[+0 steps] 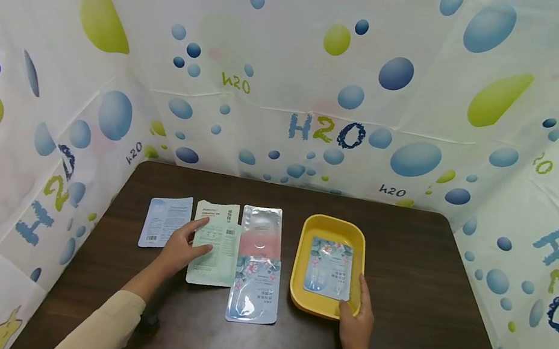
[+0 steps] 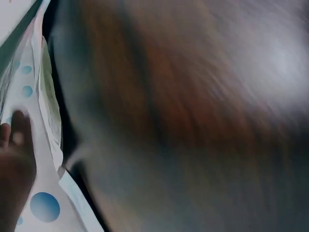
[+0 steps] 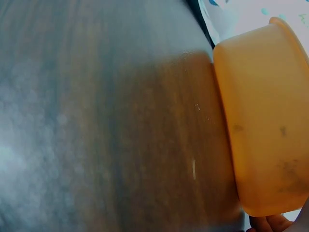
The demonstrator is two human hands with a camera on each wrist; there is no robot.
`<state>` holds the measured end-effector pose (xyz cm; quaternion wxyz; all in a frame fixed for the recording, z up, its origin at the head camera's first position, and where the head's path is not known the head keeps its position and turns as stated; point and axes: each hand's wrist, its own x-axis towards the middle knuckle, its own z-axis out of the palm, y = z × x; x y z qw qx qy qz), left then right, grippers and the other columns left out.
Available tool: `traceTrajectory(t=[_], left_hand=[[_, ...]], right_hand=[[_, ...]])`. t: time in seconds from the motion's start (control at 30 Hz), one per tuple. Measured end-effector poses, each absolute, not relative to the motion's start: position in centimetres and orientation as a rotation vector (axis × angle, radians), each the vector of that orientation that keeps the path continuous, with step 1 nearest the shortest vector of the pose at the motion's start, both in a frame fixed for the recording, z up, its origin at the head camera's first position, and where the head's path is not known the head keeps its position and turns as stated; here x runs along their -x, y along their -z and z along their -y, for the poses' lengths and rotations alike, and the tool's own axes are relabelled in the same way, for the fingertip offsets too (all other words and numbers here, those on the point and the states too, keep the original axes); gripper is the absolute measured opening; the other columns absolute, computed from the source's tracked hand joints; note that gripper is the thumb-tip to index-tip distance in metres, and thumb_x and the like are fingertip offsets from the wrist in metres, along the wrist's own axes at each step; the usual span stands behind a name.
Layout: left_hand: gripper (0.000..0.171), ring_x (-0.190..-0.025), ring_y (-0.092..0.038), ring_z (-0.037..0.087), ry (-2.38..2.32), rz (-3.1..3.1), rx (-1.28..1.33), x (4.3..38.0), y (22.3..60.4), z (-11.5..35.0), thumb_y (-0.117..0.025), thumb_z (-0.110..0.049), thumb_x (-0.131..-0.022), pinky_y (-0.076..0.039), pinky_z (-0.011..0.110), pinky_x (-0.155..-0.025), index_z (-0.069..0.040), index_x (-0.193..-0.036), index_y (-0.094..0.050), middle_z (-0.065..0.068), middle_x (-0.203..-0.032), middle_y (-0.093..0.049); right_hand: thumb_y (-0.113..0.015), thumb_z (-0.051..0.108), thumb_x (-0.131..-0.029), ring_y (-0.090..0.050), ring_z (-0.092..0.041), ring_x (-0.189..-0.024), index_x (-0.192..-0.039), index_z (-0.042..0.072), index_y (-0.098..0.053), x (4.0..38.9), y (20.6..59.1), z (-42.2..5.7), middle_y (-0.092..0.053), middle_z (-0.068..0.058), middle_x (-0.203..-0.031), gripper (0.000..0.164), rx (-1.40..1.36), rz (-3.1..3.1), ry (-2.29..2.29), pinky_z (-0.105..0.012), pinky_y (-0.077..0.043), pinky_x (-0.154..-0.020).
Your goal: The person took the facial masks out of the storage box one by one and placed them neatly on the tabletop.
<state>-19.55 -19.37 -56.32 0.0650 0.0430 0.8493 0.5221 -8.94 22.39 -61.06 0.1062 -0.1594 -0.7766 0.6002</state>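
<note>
In the head view my left hand (image 1: 182, 250) reaches over two overlapping pale green sachets (image 1: 213, 261), its fingers extended and the thumb spread apart. Whether the fingertips touch the sachets I cannot tell. My right hand (image 1: 357, 321) grips a yellow plastic tray (image 1: 301, 263) at its near right corner, thumb over the rim and fingers along the outer side. Inside the tray lies a blue floral sachet (image 1: 329, 268). The right wrist view shows the wall of the yellow tray (image 3: 265, 121) standing on the table, with some fingers (image 3: 270, 223) at its lower edge.
Left of the green sachets lies a light blue sachet (image 1: 164, 223). To their right, another blue floral sachet (image 1: 254, 292) overlaps a silver and pink sachet (image 1: 260, 232). Everything sits on a dark brown table (image 1: 407, 268), with a patterned curtain (image 1: 284, 77) around its far sides.
</note>
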Motion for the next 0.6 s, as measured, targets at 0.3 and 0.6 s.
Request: traceTrajectory(t=[0.3, 0.6], left_hand=[[0.089, -0.146, -0.037, 0.048, -0.929, -2.95, -0.395, 18.0, 57.3, 21.6, -0.088, -0.028, -0.078, -0.035, 0.066, -0.115, -0.001, -0.151, -0.046, 0.027, -0.158, -0.04], [0.099, -0.148, -0.036, 0.045, -0.687, -2.943, -0.545, 16.2, 57.7, 21.9, -0.092, -0.038, -0.071, -0.034, 0.065, -0.116, -0.002, -0.151, -0.048, 0.021, -0.158, -0.045]], right_hand=[[-0.055, -0.002, -0.094, -0.04, -0.027, -0.148, -0.161, 0.029, -0.031, 8.9, 61.2, -22.3, -0.032, -0.007, -0.167, 0.078, 0.455, 2.279, -1.752, 0.004, -0.035, -0.091], [-0.056, -0.002, -0.094, -0.039, -0.029, -0.147, -0.162, 0.026, -0.031, 8.9, 61.1, -22.3, -0.032, -0.01, -0.167, 0.077, 0.443, 2.294, -1.731, 0.004, -0.033, -0.094]])
